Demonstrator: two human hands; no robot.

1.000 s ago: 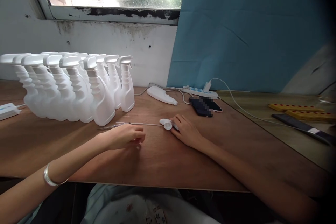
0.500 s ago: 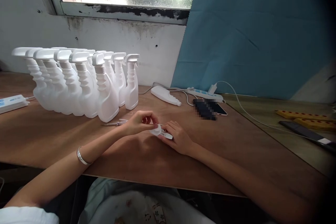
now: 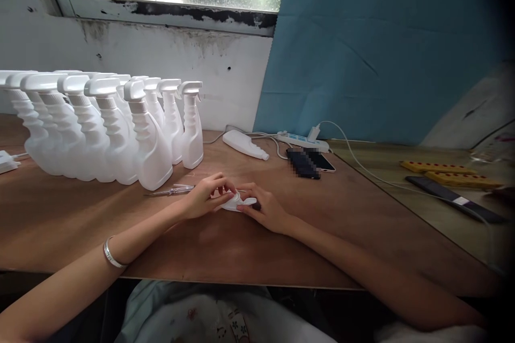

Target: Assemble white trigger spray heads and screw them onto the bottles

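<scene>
Where they were apart before, left hand and right hand now both pinched on trigger head

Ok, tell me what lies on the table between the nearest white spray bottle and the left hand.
In the head view, a thin clear-handled tool lies between white plastic spray bottle and left hand.

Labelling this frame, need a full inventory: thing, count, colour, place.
spray bottles: about ten, exact count unclear, white, standing in rows at table left
trigger sprayer head: one, white, table centre, between both hands
tweezers: one, metallic, left of the hands
capless bottle: one, white, lying near the wall
power strip: one, white, behind the phones
phones: two, dark, centre right
yellow strips: two, far right
table: one, brown wood
bracelet: one, silver, left wrist
left hand: holds the sprayer head
right hand: holds the sprayer head
</scene>
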